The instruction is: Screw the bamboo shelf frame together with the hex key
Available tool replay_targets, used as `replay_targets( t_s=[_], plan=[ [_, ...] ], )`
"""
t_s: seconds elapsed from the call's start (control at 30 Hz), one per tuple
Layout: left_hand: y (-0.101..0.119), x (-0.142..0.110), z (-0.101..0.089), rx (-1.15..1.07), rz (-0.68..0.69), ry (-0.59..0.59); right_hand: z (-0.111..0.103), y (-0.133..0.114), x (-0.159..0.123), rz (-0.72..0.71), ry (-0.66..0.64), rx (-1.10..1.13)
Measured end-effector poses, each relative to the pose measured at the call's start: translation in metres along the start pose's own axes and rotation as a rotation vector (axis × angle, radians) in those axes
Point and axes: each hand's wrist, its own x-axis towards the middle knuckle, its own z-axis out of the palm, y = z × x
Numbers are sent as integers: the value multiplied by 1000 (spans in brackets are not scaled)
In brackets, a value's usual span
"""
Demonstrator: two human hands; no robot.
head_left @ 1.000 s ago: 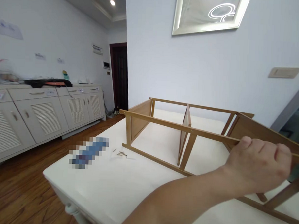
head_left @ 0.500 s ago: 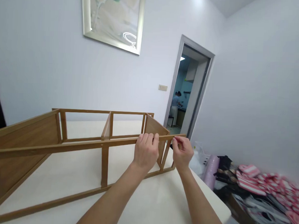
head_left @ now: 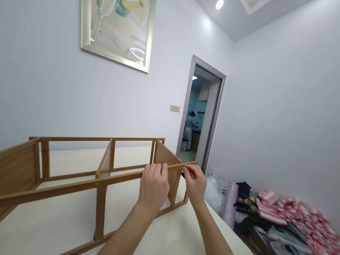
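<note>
A brown wooden shelf frame point(head_left: 100, 211) lies on its side across a white table point(head_left: 176, 238), its shelf panels standing upright. My left hand point(head_left: 154, 185) is closed over the near top rail, fingers wrapped across it. Close to the rail's right end, my right hand point(head_left: 195, 181) has thumb and fingers pinched together against the wood. Whatever small thing that pinch may hold is hidden by the fingers.
Right of the table lie a purple roll point(head_left: 230, 205), a clear plastic bag point(head_left: 213, 195) and a heap of pink-and-white striped cloth point(head_left: 304, 212). A doorway point(head_left: 205, 117) stands beyond, with a person point(head_left: 189, 128) in the far room. A framed picture point(head_left: 118, 27) hangs on the wall.
The view has tilted up and turned slightly right, so the shelf and hands appear lower and further left. Both hands keep the same places on the rail.
</note>
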Motion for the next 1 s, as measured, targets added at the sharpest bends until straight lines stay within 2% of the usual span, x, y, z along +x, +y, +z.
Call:
replay_targets(
  t_s=[0.17,0.47,0.73,0.87,1.0],
  plan=[
    [2,2,-4,23,-2,-26,1,1,1,12,-21,-16],
    [2,1,-2,-7,-12,-11,-1,-2,0,-58,10,-106],
    [5,0,-3,31,-22,-50,1,-3,2,-75,13,-135],
    [3,10,-17,-22,-60,-143,2,-4,2,-67,21,-149],
    [-5,55,-27,-113,-69,-364,2,-5,2,-55,23,-142]
  ],
)
